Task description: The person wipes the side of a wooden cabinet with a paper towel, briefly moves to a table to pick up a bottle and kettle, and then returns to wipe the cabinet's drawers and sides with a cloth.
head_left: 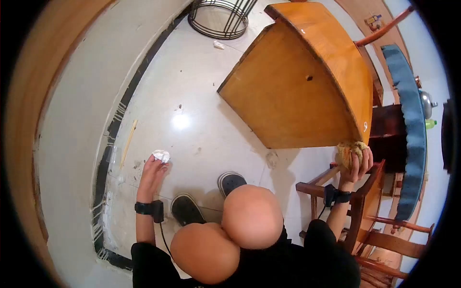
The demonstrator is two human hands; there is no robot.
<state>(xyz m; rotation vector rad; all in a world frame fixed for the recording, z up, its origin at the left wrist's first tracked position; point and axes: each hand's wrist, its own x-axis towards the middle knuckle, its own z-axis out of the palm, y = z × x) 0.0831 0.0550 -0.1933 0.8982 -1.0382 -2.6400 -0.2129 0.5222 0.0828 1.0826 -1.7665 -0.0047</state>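
Note:
Near the skirting on the left, my left hand (153,171) is closed on a crumpled white tissue (161,155), held above the floor. On the right, my right hand (356,165) has its fingers wrapped over a yellowish-brown cloth (346,152), which touches the lower corner of a tilted orange-brown wooden piece of furniture (283,91). That piece shows a flat face with a small dark hole and a dark, worn edge.
A black wire basket (218,21) stands at the top. A wooden chair (367,206) is close to my right arm, beside a table with a blue cloth (410,129). Thin sticks (128,143) and small scraps (219,45) lie on the tiled floor (192,86).

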